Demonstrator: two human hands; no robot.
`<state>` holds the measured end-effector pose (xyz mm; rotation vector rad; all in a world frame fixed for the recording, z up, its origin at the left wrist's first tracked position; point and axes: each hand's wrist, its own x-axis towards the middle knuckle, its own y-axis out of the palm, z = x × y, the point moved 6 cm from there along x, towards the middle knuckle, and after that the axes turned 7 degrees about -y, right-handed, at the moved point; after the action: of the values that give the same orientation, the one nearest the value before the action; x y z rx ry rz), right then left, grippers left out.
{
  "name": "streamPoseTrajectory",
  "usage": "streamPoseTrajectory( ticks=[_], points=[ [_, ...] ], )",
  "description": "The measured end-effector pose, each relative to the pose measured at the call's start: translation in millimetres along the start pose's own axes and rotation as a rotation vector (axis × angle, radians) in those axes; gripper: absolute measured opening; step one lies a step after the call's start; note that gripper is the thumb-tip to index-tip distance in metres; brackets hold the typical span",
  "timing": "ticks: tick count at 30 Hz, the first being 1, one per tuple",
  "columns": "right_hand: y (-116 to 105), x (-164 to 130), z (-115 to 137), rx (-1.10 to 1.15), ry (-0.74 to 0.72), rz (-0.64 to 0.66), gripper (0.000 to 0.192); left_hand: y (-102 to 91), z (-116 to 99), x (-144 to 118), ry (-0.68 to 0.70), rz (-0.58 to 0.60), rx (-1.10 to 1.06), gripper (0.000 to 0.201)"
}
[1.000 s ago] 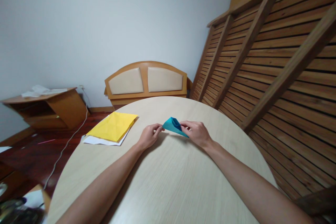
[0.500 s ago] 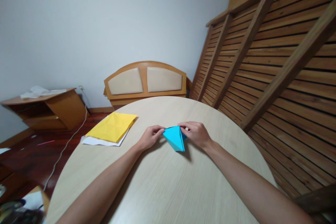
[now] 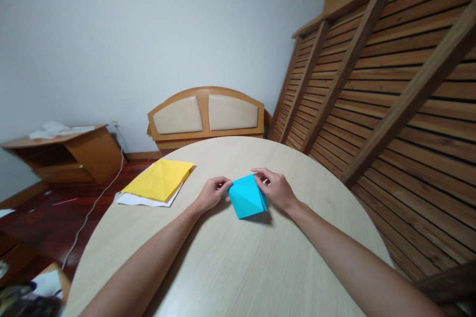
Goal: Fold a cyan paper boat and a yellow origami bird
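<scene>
A folded sheet of bright blue paper (image 3: 245, 198) is held just over the middle of the round table (image 3: 223, 267). It shows a broad face with creases, and several layers part slightly along its right edge. My left hand (image 3: 213, 193) pinches its left corner between thumb and fingers. At the upper right corner is my right hand (image 3: 277, 189), its thumb and some fingers on the paper's edge while the index finger is lifted and stretched out. Part of that grip is hidden behind the paper.
Yellow creased paper (image 3: 159, 181) lies on white sheets (image 3: 143, 202) at the table's left. A wooden headboard (image 3: 206, 133) stands beyond the table, and a slatted wooden frame (image 3: 357, 79) leans at right. A low cabinet (image 3: 89, 156) and a cable (image 3: 92, 208) are at left.
The blue paper has opened from a narrow, pointed shape into a wider, flatter one. My right index finger has lifted off; my left hand has barely moved.
</scene>
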<state>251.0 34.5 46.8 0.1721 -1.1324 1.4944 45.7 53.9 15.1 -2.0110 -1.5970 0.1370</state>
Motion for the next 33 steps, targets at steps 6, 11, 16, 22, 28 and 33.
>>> streamPoseTrajectory(
  ticks=[6, 11, 16, 22, 28, 33],
  points=[
    [6, -2, -9, 0.207, 0.135, 0.001, 0.037, -5.4, 1, 2, 0.002, -0.062, 0.021, 0.04],
    [17, -5, -15, 0.289, 0.188, 0.073, 0.045, -7.5, -1, 1, 0.013, -0.096, 0.056, 0.039],
    [24, -7, -18, 0.257, 0.172, 0.131, 0.033, -2.4, 1, 0, 0.0, -0.038, 0.072, 0.038],
    [28, -6, -13, 0.215, 0.104, 0.189, 0.023, 6.1, -1, -1, 0.047, 0.031, 0.135, 0.034],
    [35, -9, -9, 0.259, 0.115, 0.266, 0.019, 12.7, -6, -3, 0.1, 0.066, 0.225, 0.032],
    [42, -12, -13, 0.423, 0.216, 0.26, 0.027, 8.7, -8, -3, 0.102, -0.024, 0.271, 0.029]
  ],
)
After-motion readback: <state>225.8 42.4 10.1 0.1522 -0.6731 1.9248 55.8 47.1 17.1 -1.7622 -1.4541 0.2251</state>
